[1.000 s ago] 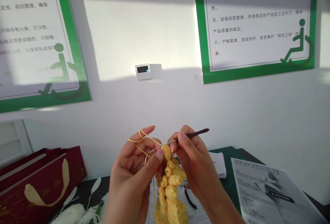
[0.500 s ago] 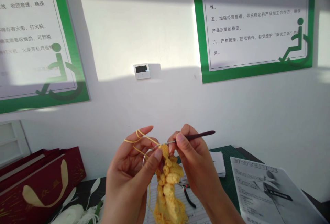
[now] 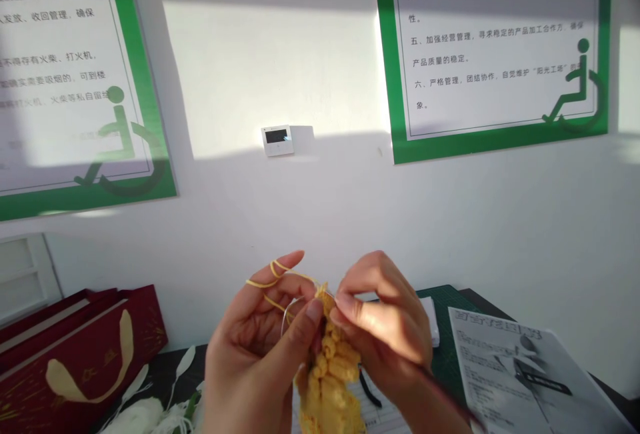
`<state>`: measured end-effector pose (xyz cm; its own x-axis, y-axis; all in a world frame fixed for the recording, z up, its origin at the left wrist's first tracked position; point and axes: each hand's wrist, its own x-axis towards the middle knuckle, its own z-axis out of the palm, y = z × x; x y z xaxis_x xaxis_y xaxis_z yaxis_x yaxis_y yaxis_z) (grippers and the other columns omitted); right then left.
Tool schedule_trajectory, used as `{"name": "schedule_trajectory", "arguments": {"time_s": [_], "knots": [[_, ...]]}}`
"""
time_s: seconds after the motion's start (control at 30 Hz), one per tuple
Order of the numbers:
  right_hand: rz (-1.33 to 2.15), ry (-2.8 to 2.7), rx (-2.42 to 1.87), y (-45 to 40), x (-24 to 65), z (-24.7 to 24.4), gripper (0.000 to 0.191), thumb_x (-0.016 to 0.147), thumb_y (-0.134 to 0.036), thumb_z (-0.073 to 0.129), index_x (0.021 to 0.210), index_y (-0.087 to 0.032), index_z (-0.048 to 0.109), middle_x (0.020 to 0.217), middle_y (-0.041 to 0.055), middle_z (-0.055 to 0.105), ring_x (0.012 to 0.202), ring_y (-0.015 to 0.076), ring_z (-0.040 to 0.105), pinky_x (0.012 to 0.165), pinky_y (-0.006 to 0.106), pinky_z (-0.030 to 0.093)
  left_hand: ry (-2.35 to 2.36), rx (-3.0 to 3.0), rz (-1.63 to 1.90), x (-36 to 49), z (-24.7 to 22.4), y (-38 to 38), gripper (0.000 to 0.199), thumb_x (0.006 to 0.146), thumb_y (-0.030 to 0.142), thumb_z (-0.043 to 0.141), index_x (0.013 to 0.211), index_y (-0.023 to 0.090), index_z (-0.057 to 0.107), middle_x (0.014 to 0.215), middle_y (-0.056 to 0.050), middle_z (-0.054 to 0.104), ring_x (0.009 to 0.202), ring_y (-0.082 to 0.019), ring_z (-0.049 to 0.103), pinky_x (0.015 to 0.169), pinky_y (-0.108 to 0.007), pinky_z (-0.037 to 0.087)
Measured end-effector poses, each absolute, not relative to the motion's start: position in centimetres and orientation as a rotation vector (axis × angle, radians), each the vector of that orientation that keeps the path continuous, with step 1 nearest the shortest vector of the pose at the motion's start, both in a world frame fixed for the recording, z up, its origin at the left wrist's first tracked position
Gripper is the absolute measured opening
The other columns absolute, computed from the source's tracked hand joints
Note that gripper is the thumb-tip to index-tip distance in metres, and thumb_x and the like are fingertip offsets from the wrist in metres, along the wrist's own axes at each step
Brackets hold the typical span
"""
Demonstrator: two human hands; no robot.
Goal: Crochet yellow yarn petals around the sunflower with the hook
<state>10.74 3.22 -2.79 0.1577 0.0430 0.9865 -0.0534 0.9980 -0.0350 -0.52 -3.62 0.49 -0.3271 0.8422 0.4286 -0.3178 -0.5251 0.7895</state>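
Note:
A yellow crocheted piece (image 3: 333, 381) hangs below my fingers, bumpy along its length. My left hand (image 3: 273, 327) pinches its top between thumb and fingers, with yellow yarn (image 3: 263, 284) looped round the raised index finger. A thin white loop shows beside the left thumb. On the right, my right hand (image 3: 385, 317) is closed at the top of the piece, its thumb and index finger on a thin metal shaft. The crochet hook's dark handle (image 3: 445, 397) is blurred and runs down along the right wrist.
Dark red gift bags (image 3: 100, 361) stand at the left, near white yarn (image 3: 143, 417). Black-handled pliers (image 3: 370, 391) lie on lined paper behind the hands. A printed sheet (image 3: 530, 374) rests on a green cutting mat (image 3: 445, 297) at the right.
My right hand has turned over, and the hook's handle has swung from pointing up and right to pointing down along the wrist. The left hand still holds the piece, slightly shifted right.

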Motion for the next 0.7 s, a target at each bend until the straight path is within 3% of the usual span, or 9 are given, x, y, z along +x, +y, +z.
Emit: {"name": "schedule_trajectory", "arguments": {"time_s": [0.07,0.17,0.23,0.3,0.4,0.53,0.7], "knots": [[-0.178,-1.350,-0.070,3.3,11.2,-2.9,0.022,0.091,-0.007,0.061,0.102,-0.024,0.068,0.080,0.0016,0.069,0.070,0.0174,0.059,0.068,0.037,0.049,0.734,1.002,1.828,-0.2,0.6,-3.9,0.051,0.065,0.014,0.094,0.114,0.023,0.080,0.077,0.001,0.071,0.055,-0.007,0.061,0.056,-0.016,0.055],[-0.094,-1.308,0.090,3.8,10.9,-2.9,0.016,0.095,-0.015,0.064,0.099,-0.029,0.068,0.079,-0.0006,0.068,0.072,0.0183,0.060,0.068,0.038,0.050,0.650,0.918,1.657,-0.1,0.9,-4.0,0.049,0.066,0.010,0.092,0.113,0.018,0.081,0.078,0.001,0.069,0.047,-0.001,0.051,0.057,-0.015,0.053],[0.271,-1.250,0.153,4.2,10.3,-2.8,0.003,0.097,-0.029,0.067,0.094,-0.028,0.067,0.077,-0.0003,0.065,0.077,0.0207,0.062,0.072,0.040,0.051,0.590,0.922,1.574,-0.4,1.0,-3.9,0.046,0.066,0.009,0.091,0.110,0.017,0.081,0.080,0.001,0.070,0.046,0.000,0.051,0.056,-0.013,0.051],[0.554,-1.166,0.222,4.3,9.8,-2.7,0.008,0.098,-0.032,0.067,0.093,-0.027,0.065,0.072,-0.0015,0.063,0.073,0.0198,0.061,0.070,0.038,0.050,0.551,0.956,1.539,-0.7,1.0,-3.7,0.043,0.068,0.008,0.089,0.109,0.017,0.081,0.083,0.000,0.071,0.046,0.000,0.050,0.054,-0.012,0.050],[0.806,-1.125,0.268,3.9,9.7,-2.7,0.009,0.104,-0.032,0.058,0.097,-0.026,0.061,0.069,-0.0024,0.064,0.069,0.0180,0.059,0.070,0.036,0.048,0.541,0.976,1.547,-1.0,0.9,-3.6,0.034,0.073,0.008,0.083,0.105,0.021,0.082,0.085,0.000,0.071,0.050,-0.005,0.057,0.061,-0.018,0.056],[1.092,-1.096,0.304,3.3,10.0,-2.5,0.020,0.108,-0.031,0.048,0.091,-0.024,0.056,0.067,-0.0020,0.062,0.068,0.0158,0.057,0.069,0.032,0.045,0.468,0.978,1.568,-0.3,1.1,-3.9,0.019,0.072,0.008,0.078,0.087,0.020,0.080,0.078,-0.002,0.069,0.076,-0.018,0.073,0.066,-0.022,0.060],[1.369,-1.097,0.273,3.2,10.0,-2.1,0.025,0.104,-0.036,0.056,0.083,-0.023,0.053,0.067,-0.0028,0.058,0.065,0.0135,0.053,0.061,0.026,0.042,0.611,1.044,1.677,0.1,1.1,-4.0,0.015,0.071,0.011,0.086,0.080,0.020,0.079,0.079,-0.003,0.076,0.067,-0.020,0.075,0.060,-0.025,0.061]]}}
